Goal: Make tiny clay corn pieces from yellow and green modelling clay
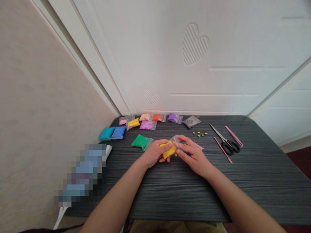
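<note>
My left hand (154,152) is closed around a small clear bag of yellow clay (168,151) held just above the dark table (184,194). My right hand (193,152) pinches the open plastic end of the same bag with thumb and fingers. A tiny yellow crumb lies on the table under the bag. Several small yellow clay bits (200,134) sit just beyond my right hand.
Clay bags lie at the back: green (141,141), blue (118,132), teal (107,133), yellow (133,123), magenta (146,125), peach, orange (157,117), purple (173,117), grey (191,121). Black scissors (224,140) and pink modelling tools (234,136) lie right. A blurred object (82,174) sits at the left edge.
</note>
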### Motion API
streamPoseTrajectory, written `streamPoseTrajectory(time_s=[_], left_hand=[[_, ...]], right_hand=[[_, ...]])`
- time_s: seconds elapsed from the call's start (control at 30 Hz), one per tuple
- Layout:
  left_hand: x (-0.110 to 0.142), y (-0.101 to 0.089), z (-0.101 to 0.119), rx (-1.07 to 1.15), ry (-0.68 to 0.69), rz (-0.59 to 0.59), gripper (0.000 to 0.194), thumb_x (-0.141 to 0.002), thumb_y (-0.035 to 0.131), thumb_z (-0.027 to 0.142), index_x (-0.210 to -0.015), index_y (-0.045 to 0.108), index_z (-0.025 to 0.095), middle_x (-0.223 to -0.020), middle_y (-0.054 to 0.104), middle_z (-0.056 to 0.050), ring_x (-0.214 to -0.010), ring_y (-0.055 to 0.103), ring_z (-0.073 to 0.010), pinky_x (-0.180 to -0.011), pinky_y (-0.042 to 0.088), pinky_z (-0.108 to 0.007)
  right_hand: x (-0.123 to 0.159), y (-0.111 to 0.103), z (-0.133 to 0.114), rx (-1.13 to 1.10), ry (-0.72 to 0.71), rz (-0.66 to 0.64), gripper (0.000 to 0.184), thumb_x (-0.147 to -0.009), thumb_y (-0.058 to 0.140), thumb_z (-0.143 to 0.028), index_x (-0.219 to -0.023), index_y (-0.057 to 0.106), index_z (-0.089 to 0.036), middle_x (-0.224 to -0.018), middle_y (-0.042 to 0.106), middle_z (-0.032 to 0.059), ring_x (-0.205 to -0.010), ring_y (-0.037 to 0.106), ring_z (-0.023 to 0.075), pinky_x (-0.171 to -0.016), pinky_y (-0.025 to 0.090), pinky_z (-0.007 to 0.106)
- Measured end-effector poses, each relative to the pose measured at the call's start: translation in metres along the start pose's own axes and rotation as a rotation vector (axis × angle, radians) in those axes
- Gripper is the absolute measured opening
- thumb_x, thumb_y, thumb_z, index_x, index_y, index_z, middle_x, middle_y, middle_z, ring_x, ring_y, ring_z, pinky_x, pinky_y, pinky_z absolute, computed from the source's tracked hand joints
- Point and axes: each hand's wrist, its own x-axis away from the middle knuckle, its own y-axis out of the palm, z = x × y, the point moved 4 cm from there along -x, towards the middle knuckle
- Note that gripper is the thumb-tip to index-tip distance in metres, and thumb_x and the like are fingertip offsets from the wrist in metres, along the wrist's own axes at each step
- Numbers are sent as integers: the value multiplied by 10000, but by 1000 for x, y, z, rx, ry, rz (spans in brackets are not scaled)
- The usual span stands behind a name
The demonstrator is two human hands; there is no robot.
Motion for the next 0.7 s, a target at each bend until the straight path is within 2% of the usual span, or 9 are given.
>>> streamPoseTrajectory(time_s=[0.13,0.33,0.47,0.57,0.63,0.7], left_hand=[[0,-1,0,55,9,2,290,-771,509,400,-845,537,122,-482,532,5,-355,442,-65,-287,199,-135],[-1,-3,-1,39,13,12,276,-755,529,401,-793,521,128,-456,502,20,-350,431,-65,-307,165,-142],[-3,-2,-1,1,48,36,270,-755,530,396,-840,523,139,-523,531,12,-405,482,-76,-330,192,-140],[-4,-3,2,-132,107,132,315,-725,570,379,-935,545,146,-621,567,-4,-468,520,-86,-359,250,-143],[-3,-3,5,-264,143,196,326,-694,599,377,-921,568,144,-668,583,-10,-493,531,-94,-417,340,-168],[-1,0,8,-387,168,205,289,-680,608,379,-842,585,141,-640,583,-4,-505,528,-103,-486,396,-200]], right_hand=[[-1,6,1,4,-12,-21,325,-850,413,-312,-1158,514,-297,-1272,435,39,-1188,362,188,-1023,228,423],[-3,10,-1,-93,14,-61,292,-857,398,-323,-1081,580,-280,-1257,445,36,-1189,365,180,-1012,256,381],[-4,-1,2,-181,90,71,220,-818,471,-343,-920,649,-264,-1139,518,24,-1090,457,163,-966,312,341],[-4,-6,12,-284,178,198,169,-769,539,-348,-819,633,-217,-1049,558,38,-997,511,161,-863,396,321],[-3,-7,19,-361,234,250,217,-741,572,-345,-911,585,-210,-1029,571,45,-949,532,157,-796,429,309],[-3,-7,24,-404,270,256,324,-731,582,-347,-1023,535,-214,-1011,587,46,-908,547,151,-778,435,311]])
